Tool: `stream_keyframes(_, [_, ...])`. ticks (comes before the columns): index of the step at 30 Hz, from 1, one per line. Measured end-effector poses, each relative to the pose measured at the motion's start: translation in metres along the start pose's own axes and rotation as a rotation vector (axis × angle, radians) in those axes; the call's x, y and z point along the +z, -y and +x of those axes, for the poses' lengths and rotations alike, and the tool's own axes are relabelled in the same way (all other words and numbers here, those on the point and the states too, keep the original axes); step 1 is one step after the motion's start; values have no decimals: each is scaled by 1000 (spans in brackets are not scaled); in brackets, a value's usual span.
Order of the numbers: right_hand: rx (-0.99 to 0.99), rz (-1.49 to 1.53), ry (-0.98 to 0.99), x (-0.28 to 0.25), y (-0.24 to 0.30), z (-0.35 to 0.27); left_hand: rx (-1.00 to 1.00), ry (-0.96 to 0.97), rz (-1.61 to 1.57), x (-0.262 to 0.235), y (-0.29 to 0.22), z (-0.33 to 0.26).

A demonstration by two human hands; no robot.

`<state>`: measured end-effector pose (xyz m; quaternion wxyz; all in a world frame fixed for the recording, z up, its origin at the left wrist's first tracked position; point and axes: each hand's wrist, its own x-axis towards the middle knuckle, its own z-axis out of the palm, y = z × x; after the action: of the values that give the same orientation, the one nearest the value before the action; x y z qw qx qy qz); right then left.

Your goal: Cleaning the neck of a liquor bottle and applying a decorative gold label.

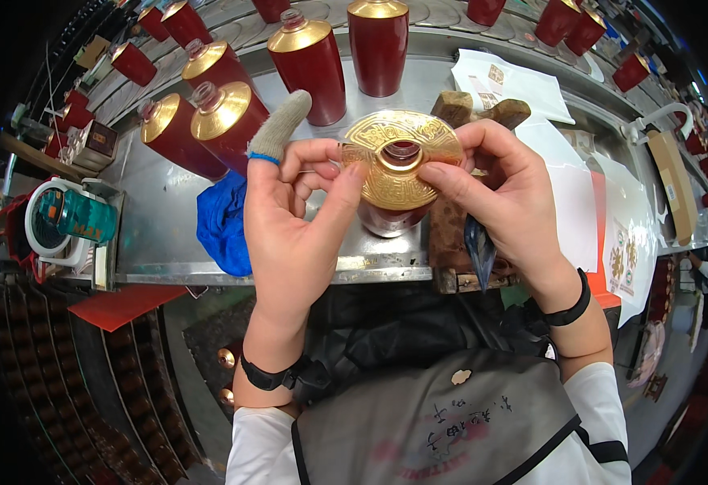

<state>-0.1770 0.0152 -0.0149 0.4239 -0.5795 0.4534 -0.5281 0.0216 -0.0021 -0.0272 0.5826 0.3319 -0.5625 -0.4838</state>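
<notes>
A gold ring-shaped decal (402, 129) with a raised-looking pattern and a clear film edge lies around the neck of a dark red bottle (392, 222). The bottle's glass mouth (402, 151) shows through the ring's hole. On the ring's left side, my left hand (289, 218) pinches the edge between thumb and fingers. A grey knitted finger sleeve (280, 125) with a blue band covers one raised finger of that hand. My right hand (507, 194) pinches the right side, its thumb lying on the gold near the hole. Most of the bottle is hidden under the decal.
Several red bottles with gold shoulders (309, 69) stand behind on the metal bench (160, 234). A brown wooden stand (448, 234) is beside my right hand, and a crumpled blue cloth (223, 222) beside my left. White sheets (568, 194) lie at right.
</notes>
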Motion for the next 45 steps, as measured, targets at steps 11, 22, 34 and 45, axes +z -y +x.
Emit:
stream_keyframes(11, [-6, -28, 4, 0, 2, 1, -60, 20, -217, 16, 20, -4])
stream_keyframes(22, [67, -11, 59, -3, 5, 4, -84, 17, -348, 15, 21, -2])
stream_keyframes(34, [110, 9, 21, -2, 6, 10, -161, 19, -488, 11, 22, 6])
stream_keyframes(45, [128, 25, 45, 0, 9, 11, -174, -2, -474, 15, 26, 8])
